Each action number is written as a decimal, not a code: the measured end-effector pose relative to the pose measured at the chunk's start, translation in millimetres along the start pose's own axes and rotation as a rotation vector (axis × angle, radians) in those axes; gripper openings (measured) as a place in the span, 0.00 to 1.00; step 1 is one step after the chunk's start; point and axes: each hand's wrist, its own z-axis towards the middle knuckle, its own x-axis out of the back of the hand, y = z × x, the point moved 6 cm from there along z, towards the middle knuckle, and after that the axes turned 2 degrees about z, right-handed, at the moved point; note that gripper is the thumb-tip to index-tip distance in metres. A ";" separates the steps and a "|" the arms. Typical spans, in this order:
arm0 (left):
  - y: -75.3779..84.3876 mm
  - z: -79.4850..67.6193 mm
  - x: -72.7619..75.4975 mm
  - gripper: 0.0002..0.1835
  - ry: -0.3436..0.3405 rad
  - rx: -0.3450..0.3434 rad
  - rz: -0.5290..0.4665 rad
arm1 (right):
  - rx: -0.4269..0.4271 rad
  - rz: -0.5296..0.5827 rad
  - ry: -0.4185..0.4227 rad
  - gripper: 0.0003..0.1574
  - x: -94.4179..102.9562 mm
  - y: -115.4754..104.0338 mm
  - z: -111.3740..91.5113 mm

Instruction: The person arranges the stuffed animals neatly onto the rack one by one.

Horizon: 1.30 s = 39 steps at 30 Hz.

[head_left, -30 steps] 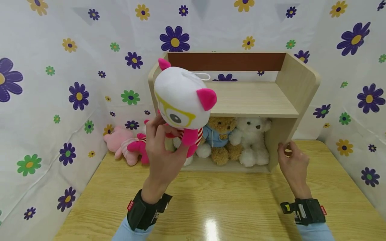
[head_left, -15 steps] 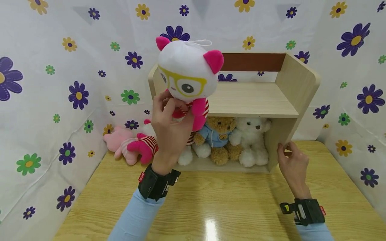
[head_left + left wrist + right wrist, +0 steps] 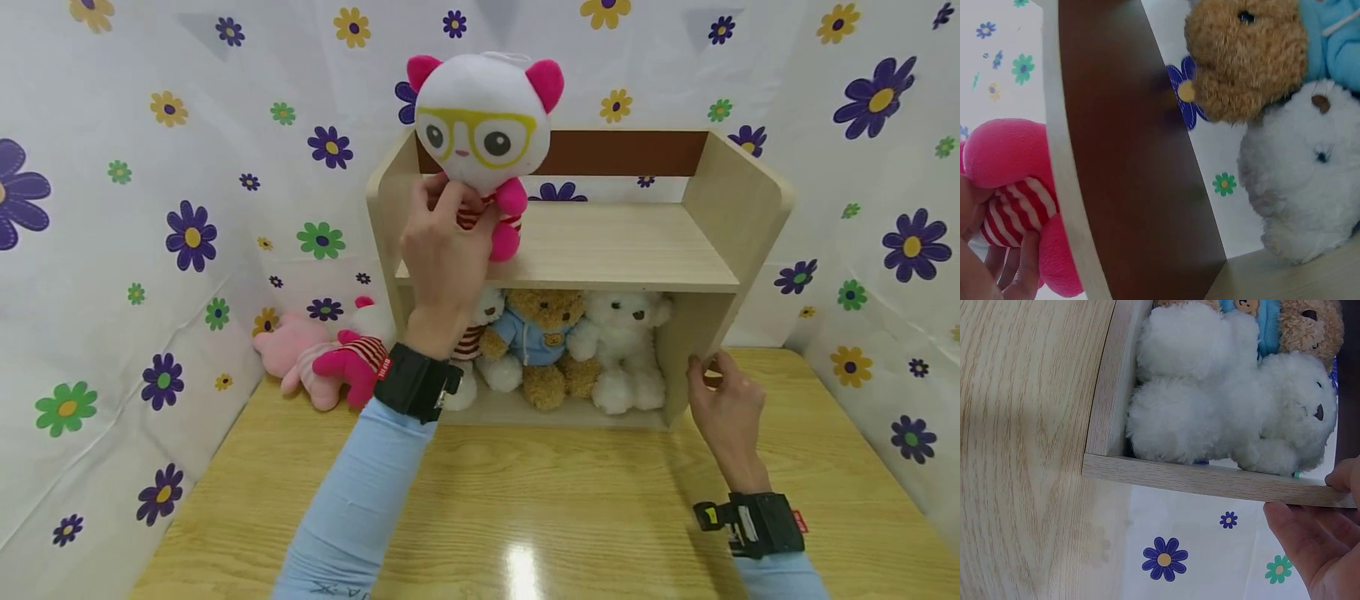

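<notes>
A flowered cloth (image 3: 247, 108) hangs behind a wood-grained bench (image 3: 600, 500). At the far left of the bench, a pink plush toy (image 3: 292, 354) lies just beside a second plush (image 3: 352, 362) in pink and red-and-white stripes, which lies on its side. Next, the left hand (image 3: 442, 250), its wrist in a black band (image 3: 412, 383), is clamped by thumb and fingers on the striped body of a panda plush (image 3: 480, 125) with pink ears and yellow spectacles. This panda is held upright, facing the viewer, at the left part of the upper shelf (image 3: 615, 237) of a wooden unit; whether its feet touch the shelf cannot be told. In the lower compartment sit, in order, a white plush in a striped garment (image 3: 468, 343), partly hidden by the left arm, a brown bear (image 3: 543, 342) in a blue hooded top and, beside it, a white bear (image 3: 622, 350) near the right side panel (image 3: 682, 358). At the far right, the right hand (image 3: 727, 408) pinches the front edge of this panel, thumb on the inner face and fingers on the outer.
</notes>
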 end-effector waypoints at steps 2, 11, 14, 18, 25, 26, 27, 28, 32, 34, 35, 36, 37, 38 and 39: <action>-3.5 7.5 -4.7 0.12 0.001 0.020 0.040 | -0.006 0.008 -0.009 0.10 -1.8 -0.3 0.2; -15.8 21.8 -15.6 0.14 -0.056 0.078 0.088 | -0.006 -0.004 -0.008 0.10 -2.9 -1.8 1.3; -20.0 22.1 -19.3 0.14 -0.099 0.087 0.109 | -0.008 -0.002 -0.011 0.10 -3.6 -1.1 1.8; -27.6 21.4 -26.9 0.12 -0.174 0.109 0.143 | -0.020 -0.001 -0.016 0.11 -4.1 0.4 1.6; -37.2 22.3 -36.3 0.13 -0.278 0.134 0.152 | -0.011 -0.012 -0.019 0.10 -3.7 0.7 1.5; -38.6 22.3 -37.0 0.13 -0.286 0.140 0.154 | -0.008 -0.014 -0.019 0.10 -3.7 0.8 1.5; -39.3 21.9 -37.3 0.14 -0.294 0.147 0.158 | -0.006 -0.014 -0.019 0.09 -3.5 0.9 1.5; -39.9 21.7 -37.9 0.14 -0.305 0.153 0.168 | -0.003 -0.016 -0.019 0.09 -3.3 0.8 1.4; -35.7 20.0 -39.2 0.16 -0.349 0.147 0.225 | -0.001 -0.017 -0.014 0.09 -2.0 1.2 0.9; -31.3 18.7 -39.4 0.16 -0.365 0.121 0.250 | -0.001 -0.020 -0.012 0.09 -1.5 1.2 0.7; -29.3 17.6 -39.3 0.16 -0.370 0.105 0.257 | -0.002 -0.019 -0.011 0.09 -1.4 1.4 0.5; -27.6 16.2 -39.3 0.16 -0.374 0.088 0.260 | -0.003 -0.019 -0.010 0.08 -1.3 1.4 0.3; -26.3 14.6 -39.6 0.15 -0.379 0.068 0.264 | -0.004 -0.020 -0.011 0.08 -1.2 1.4 0.0; -25.0 12.6 -40.1 0.15 -0.388 0.045 0.272 | -0.005 -0.020 -0.012 0.08 -1.2 1.6 -0.3; -24.0 10.6 -41.0 0.15 -0.399 0.023 0.282 | -0.008 -0.018 -0.013 0.08 -1.0 1.9 -0.8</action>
